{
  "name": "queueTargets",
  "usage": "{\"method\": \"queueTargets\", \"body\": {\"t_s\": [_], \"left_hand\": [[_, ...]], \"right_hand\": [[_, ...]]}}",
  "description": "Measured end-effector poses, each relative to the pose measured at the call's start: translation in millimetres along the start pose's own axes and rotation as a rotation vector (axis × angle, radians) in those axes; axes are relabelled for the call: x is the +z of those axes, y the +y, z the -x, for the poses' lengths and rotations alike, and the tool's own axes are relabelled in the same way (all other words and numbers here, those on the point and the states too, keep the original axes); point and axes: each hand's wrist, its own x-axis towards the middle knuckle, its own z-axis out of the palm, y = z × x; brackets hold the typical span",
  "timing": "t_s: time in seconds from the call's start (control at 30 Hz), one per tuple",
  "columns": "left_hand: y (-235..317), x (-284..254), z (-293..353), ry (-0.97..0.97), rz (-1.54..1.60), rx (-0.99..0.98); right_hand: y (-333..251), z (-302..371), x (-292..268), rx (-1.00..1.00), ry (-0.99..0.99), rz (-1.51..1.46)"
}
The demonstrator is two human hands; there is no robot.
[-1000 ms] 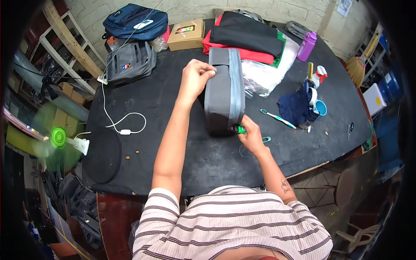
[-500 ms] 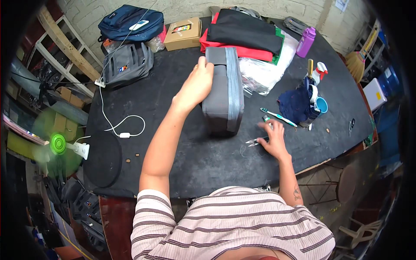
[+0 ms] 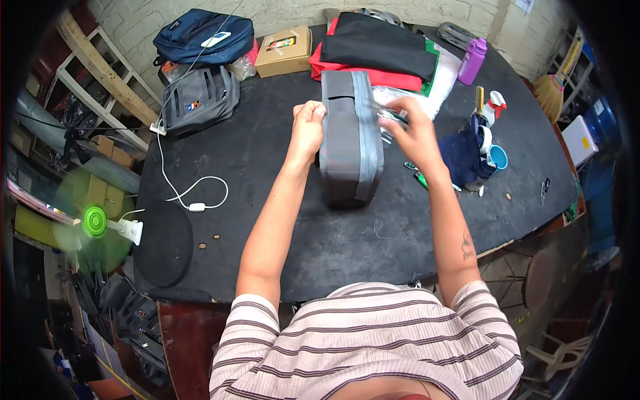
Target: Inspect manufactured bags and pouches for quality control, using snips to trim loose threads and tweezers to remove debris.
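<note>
A grey fabric bag (image 3: 341,143) with a lighter blue-grey zipper strip stands upright on the black table in front of me. My left hand (image 3: 307,130) is closed in a fist against the bag's left side; what its fingers hold is hidden. Beside the zipper strip, my right hand (image 3: 415,133) grips thread snips (image 3: 395,118), their blades pointing toward the bag and smeared by motion. A loose thread (image 3: 380,230) lies curled on the table nearer to me.
Right of the bag are a green-capped tube (image 3: 421,180), a dark blue cloth holder (image 3: 461,157), a blue cup (image 3: 497,157) and a spray bottle (image 3: 493,107). Folded fabric (image 3: 377,50), a cardboard box (image 3: 283,53) and backpacks (image 3: 200,100) line the back. A white cable (image 3: 196,207) lies left.
My right hand has picked up the thread snips from the table and carried them up and left to the bag's zipper side. My left hand has shifted slightly down along the bag.
</note>
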Motion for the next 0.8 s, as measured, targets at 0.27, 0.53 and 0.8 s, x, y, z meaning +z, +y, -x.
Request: {"method": "queueTargets", "body": {"t_s": [0.27, 0.53, 0.8], "left_hand": [[1.3, 0.2, 1.3, -0.001, 0.002, -0.004], [-21.5, -4.0, -4.4, 0.122, 0.341, -0.099], [38.3, -5.1, 29.2, -0.342, 0.3, 0.32]], "right_hand": [[-34.3, -39.7, 34.0, 0.077, -0.281, 0.243], [-17.0, -36.3, 47.0, 0.048, -0.023, 0.064], [14.8, -19.2, 30.1, 0.533, 0.21, -1.11]]}}
